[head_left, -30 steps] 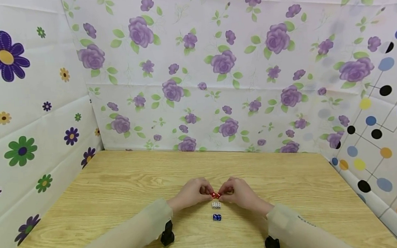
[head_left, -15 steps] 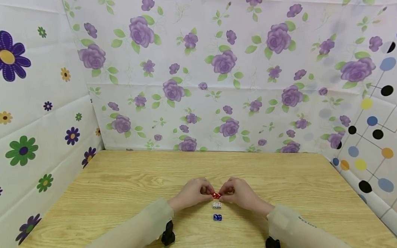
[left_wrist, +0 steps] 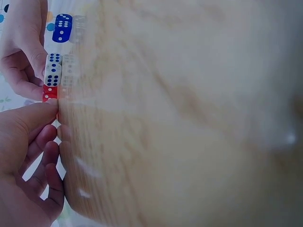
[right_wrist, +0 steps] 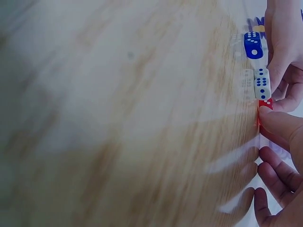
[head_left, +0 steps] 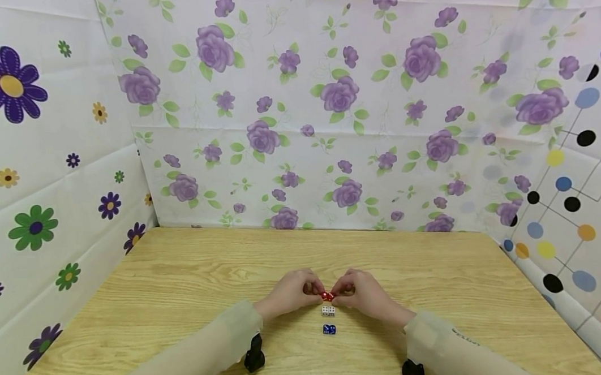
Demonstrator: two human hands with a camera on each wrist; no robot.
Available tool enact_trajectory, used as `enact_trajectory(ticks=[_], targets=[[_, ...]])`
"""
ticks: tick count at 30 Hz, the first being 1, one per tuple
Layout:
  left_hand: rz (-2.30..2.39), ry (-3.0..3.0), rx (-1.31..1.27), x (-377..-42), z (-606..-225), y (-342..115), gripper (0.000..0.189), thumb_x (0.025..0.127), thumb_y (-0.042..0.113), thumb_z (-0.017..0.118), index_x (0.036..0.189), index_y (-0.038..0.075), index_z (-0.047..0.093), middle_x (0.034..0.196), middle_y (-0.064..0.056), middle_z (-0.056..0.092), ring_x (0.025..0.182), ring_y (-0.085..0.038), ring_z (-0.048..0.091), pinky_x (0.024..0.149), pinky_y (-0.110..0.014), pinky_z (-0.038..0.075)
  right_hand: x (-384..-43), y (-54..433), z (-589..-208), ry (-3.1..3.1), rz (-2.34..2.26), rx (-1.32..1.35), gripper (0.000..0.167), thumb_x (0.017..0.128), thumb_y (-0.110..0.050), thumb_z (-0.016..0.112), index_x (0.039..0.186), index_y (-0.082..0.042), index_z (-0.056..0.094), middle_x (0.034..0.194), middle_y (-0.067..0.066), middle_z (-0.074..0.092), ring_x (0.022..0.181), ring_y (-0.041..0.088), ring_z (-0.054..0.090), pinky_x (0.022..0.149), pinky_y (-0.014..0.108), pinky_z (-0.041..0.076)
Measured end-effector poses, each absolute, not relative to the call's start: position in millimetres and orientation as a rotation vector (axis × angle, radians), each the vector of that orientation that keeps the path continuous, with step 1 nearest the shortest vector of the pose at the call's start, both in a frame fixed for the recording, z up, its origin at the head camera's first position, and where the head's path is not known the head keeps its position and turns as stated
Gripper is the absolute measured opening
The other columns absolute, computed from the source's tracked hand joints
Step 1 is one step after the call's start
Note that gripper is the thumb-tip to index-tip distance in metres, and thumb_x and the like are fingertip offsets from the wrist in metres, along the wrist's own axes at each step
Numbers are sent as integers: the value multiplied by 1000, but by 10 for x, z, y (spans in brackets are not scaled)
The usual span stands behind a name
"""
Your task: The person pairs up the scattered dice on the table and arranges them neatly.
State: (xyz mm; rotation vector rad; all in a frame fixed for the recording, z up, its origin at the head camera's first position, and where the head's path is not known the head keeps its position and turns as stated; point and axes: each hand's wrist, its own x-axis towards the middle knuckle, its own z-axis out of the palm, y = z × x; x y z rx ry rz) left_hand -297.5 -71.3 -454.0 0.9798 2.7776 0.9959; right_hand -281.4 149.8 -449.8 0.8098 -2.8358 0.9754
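Observation:
Two red dice sit side by side on the table in the head view. My left hand (head_left: 294, 290) pinches the left red die (head_left: 324, 295) between thumb and fingers. From the other side, my right hand (head_left: 363, 293) pinches the right red die (head_left: 331, 297). Nearer to me lies a pair of white dice (head_left: 328, 311), and nearer still a pair of blue dice (head_left: 329, 330). Both wrist views show the white dice (left_wrist: 53, 71) and blue dice (right_wrist: 253, 45) in line with the red ones, which the fingertips partly cover.
The wooden table (head_left: 208, 271) stretches out around the hands. A flowered cloth (head_left: 297, 125) hangs behind it, with patterned cloths at left and right. A black wrist mount (head_left: 254, 354) hangs under the left sleeve, another black mount (head_left: 413, 371) under the right.
The two red dice appear slightly closer together than a second ago. Both hands keep their pinch and have hardly moved; the white and blue dice stay put.

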Motion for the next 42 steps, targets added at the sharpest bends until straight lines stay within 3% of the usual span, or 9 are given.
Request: enact_trajectory(ticks=[42], targets=[[1022,2775,984,-2938,-4521,-714,9,85,21,78,94,18,76,90,4,66,76,-3,57,70,-18,46,-2809,1505,-4527,-2832,941,791,9,82,-21,81,90,-21,77,87,-2,65,80,14,55,66,20,43]])
